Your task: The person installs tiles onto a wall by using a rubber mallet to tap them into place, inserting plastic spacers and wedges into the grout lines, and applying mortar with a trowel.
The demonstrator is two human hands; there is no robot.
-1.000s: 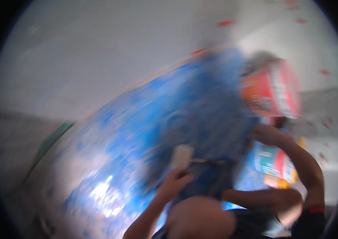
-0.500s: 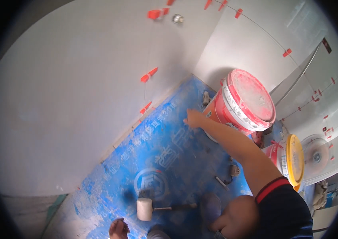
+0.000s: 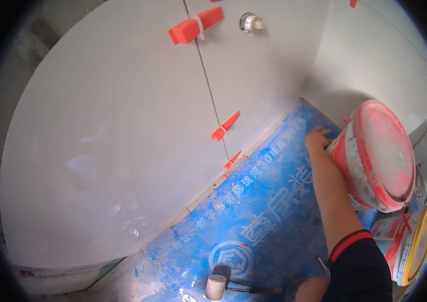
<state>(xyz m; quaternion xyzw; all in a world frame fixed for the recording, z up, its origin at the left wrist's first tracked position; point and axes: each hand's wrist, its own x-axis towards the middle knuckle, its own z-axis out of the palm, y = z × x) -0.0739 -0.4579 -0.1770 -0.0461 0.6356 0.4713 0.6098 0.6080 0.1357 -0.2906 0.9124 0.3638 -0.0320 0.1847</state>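
My right hand [image 3: 318, 138] reaches down beside a red-and-white bucket [image 3: 352, 158] near the corner of the walls. Its fingers look stretched out and a little apart, over the blue floor covering; nothing shows in them, though the fingertips are partly hard to make out. My left hand is out of the picture. A mallet with a whitish head [image 3: 216, 287] and dark handle lies on the blue floor covering [image 3: 274, 236] at the lower edge. The bucket's red lid [image 3: 387, 148] is smeared with pale dust.
A second bucket with a yellow rim [image 3: 421, 246] stands nearer at the right. Red wedges [image 3: 226, 126] sit along a joint of the pale wall panels [image 3: 113, 141]. A metal fitting [image 3: 250, 23] sticks out of the wall. A small pale rod [image 3: 323, 265] lies by my sleeve.
The view has swung left and closer to the wall. My right hand has reached farther toward the corner beside the bucket, its fingers opening out. My left hand has left the picture.
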